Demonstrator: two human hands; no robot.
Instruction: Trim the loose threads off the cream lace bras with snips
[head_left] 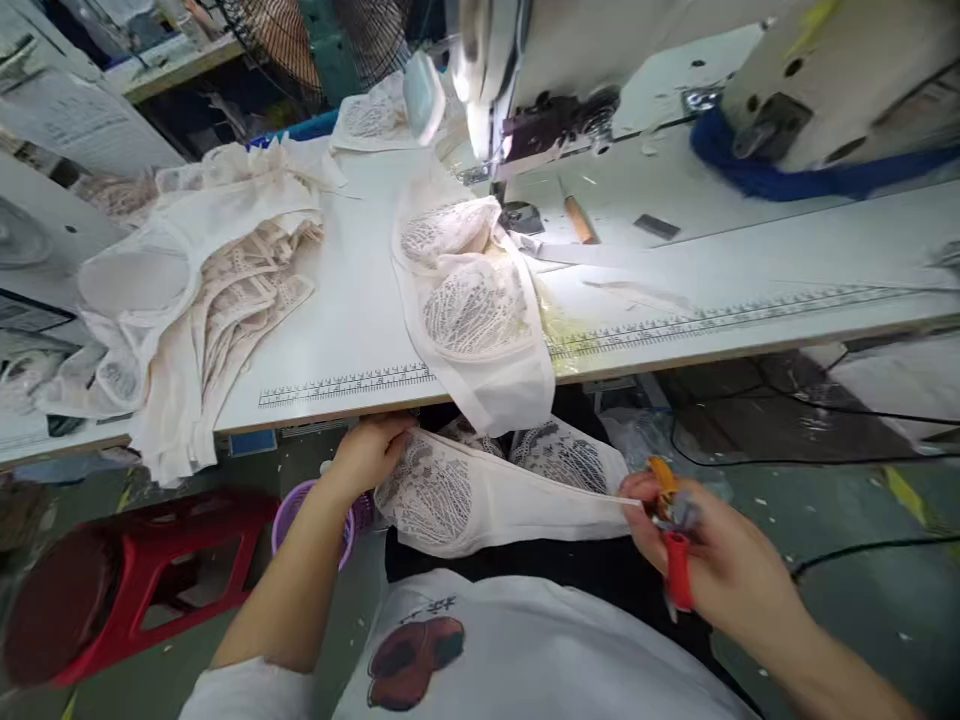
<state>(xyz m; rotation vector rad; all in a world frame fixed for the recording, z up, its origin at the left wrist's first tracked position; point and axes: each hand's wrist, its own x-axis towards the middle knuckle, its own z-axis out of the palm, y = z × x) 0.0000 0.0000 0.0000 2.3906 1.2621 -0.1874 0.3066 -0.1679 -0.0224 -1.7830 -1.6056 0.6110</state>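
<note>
My left hand (369,450) is closed on the left end of a cream lace bra (480,490) stretched over my lap below the table edge. My right hand (705,545) pinches the garment's right strap end and also holds small thread snips (675,540) with orange and red handles. The fabric runs taut between the two hands. A chain of joined lace bras (469,300) lies on the white sewing table (352,330) and hangs over its front edge down to my lap.
A sewing machine (570,90) stands at the back right with a blue cloth (795,175) beside it. A heap of cream lace garments (195,300) fills the table's left. A red plastic stool (127,590) and a purple basket (315,515) stand on the floor at left. Cables cross the floor at right.
</note>
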